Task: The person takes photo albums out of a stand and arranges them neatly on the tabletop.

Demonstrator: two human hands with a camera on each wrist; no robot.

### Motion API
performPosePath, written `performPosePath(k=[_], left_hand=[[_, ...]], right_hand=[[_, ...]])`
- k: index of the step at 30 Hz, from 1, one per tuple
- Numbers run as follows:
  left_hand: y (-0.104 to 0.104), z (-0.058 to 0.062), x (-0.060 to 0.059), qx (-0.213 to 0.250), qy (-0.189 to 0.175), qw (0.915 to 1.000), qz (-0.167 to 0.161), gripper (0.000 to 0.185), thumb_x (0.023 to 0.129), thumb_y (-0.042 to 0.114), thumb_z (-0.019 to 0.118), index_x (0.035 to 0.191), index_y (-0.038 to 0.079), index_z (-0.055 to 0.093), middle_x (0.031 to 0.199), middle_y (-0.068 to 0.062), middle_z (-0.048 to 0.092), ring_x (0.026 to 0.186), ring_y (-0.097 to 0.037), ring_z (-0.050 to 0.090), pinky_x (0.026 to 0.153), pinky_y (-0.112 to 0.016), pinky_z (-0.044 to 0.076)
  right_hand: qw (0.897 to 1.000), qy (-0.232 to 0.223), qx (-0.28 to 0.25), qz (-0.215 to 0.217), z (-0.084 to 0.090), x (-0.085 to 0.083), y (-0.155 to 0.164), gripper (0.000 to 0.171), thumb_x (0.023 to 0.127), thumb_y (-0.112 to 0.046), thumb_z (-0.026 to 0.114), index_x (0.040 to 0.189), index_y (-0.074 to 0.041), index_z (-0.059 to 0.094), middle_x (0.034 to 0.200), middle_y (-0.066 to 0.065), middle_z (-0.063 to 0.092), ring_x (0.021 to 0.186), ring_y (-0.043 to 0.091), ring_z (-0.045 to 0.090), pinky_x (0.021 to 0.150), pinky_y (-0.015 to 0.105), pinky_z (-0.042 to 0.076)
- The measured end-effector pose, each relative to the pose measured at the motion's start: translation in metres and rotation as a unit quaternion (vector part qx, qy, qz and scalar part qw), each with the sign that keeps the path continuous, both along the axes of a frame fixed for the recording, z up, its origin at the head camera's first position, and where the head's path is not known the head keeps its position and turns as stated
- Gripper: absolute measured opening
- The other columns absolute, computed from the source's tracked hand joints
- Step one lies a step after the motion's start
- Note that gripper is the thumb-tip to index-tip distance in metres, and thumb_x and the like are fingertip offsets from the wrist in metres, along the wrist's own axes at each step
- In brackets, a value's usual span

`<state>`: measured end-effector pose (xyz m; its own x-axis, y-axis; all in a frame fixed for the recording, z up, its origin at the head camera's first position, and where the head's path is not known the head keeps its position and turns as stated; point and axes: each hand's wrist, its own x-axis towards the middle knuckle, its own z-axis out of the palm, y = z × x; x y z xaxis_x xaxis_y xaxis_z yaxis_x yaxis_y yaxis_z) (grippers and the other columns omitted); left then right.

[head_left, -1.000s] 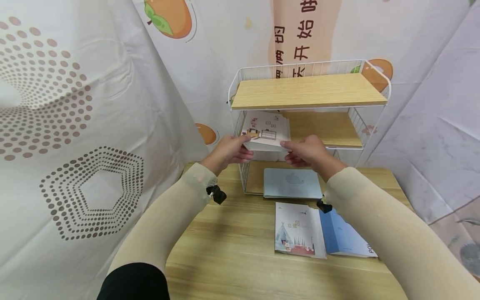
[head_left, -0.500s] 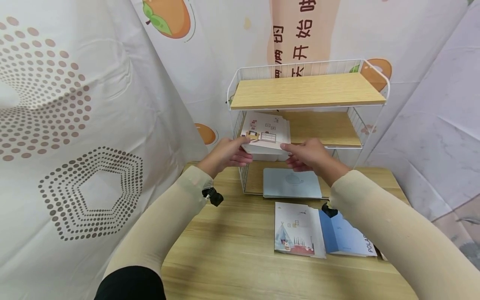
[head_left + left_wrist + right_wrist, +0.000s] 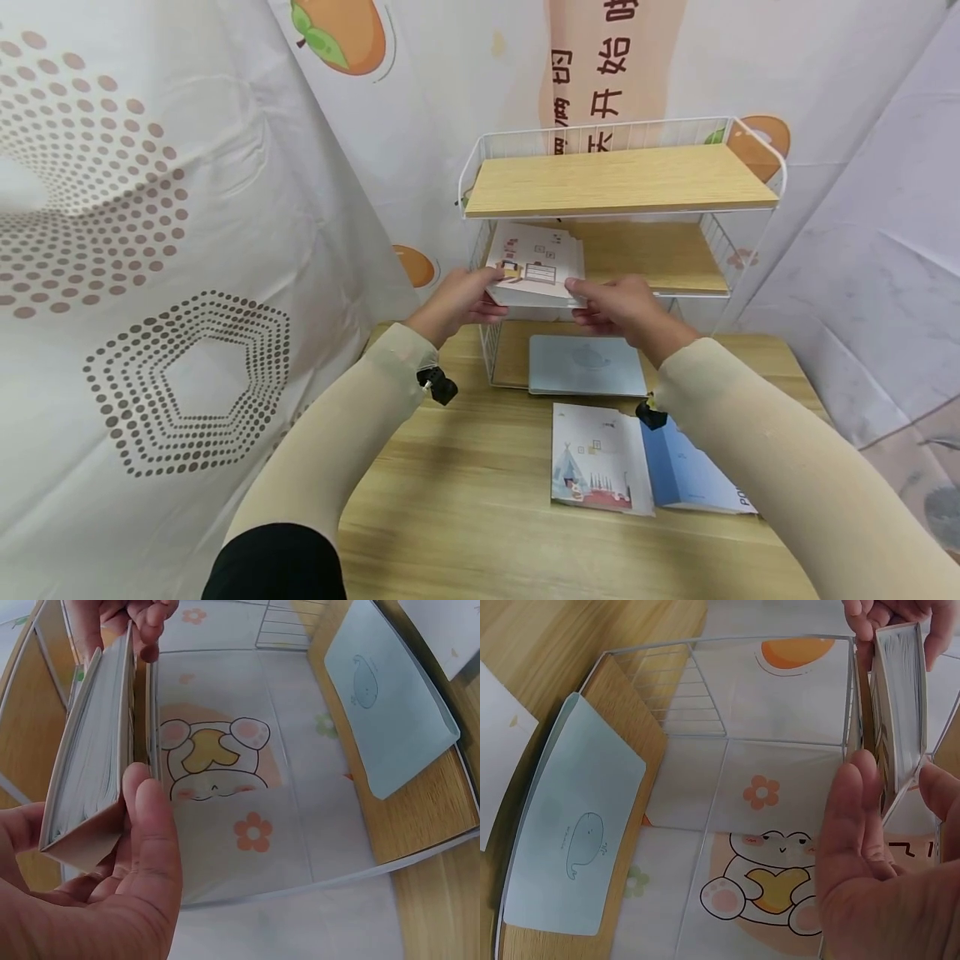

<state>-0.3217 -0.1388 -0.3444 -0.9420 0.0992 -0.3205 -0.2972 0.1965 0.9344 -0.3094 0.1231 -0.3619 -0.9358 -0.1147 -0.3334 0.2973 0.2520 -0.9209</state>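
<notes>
A thick white book [image 3: 534, 265] with a small house-like drawing on its cover lies at the left of the rack's middle shelf [image 3: 645, 258], its front edge jutting past the shelf. My left hand [image 3: 462, 302] grips the near left corner, thumb on the cover and fingers beneath. At the near right corner my right hand [image 3: 622, 310] holds it the same way. Both wrist views show the page block [image 3: 96, 742] between the hands. Other pages or covers seem to lie under the book, but how many I cannot tell.
The white wire rack [image 3: 750, 250] has a wooden top shelf [image 3: 622, 179] above the hands. A light blue notebook [image 3: 587, 365] with a whale lies on the lowest level. On the table [image 3: 450, 508] in front are a white tent-picture book [image 3: 600, 458] and a blue book [image 3: 693, 467].
The held book's front edge has come slightly lower and nearer over the last second. Both hands keep their grip on its corners; the other books stay where they were.
</notes>
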Motion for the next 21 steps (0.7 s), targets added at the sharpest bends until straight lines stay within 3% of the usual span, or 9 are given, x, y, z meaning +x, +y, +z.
performPosePath(k=[4,8,17,21], left_hand=[[-0.0011,-0.0008,0.0004,0.0,0.004,1.0,0.005,0.044,0.104,0.039,0.059,0.125,-0.001,0.062,0.094,-0.015,0.074,0.077,-0.02,0.076,0.078,-0.034,0.065],[-0.0013,-0.0017,0.0012,0.007,0.015,0.9999,-0.003,0.043,0.105,0.036,0.06,0.125,-0.003,0.062,0.086,-0.012,0.07,0.076,-0.02,0.074,0.082,-0.036,0.064],[-0.0023,-0.005,0.0031,0.013,0.031,0.9992,-0.022,0.041,0.105,0.03,0.06,0.125,-0.005,0.061,0.086,-0.012,0.069,0.076,-0.019,0.074,0.081,-0.033,0.064],[-0.0018,-0.0046,0.0079,0.01,0.034,0.999,-0.026,0.041,0.106,0.029,0.06,0.128,-0.005,0.061,0.089,-0.013,0.068,0.074,-0.018,0.074,0.081,-0.032,0.064]], right_hand=[[1.0,0.005,0.005,0.004,-0.0004,0.0001,-0.0034,0.064,0.091,-0.056,0.075,0.123,-0.001,0.064,0.098,0.008,0.075,0.078,0.015,0.073,0.09,0.037,0.062],[1.0,0.013,0.013,0.0,-0.0023,-0.0005,-0.0041,0.061,0.092,-0.053,0.075,0.121,0.0,0.065,0.098,0.008,0.075,0.079,0.015,0.073,0.091,0.038,0.062],[0.999,0.033,0.037,0.002,-0.0037,0.0021,0.0,0.057,0.091,-0.052,0.076,0.114,0.0,0.068,0.102,0.012,0.076,0.079,0.015,0.073,0.086,0.037,0.064],[0.998,0.041,0.056,0.013,-0.0025,0.0061,0.0018,0.058,0.092,-0.052,0.075,0.114,0.001,0.07,0.095,0.008,0.075,0.081,0.018,0.072,0.081,0.033,0.064]])
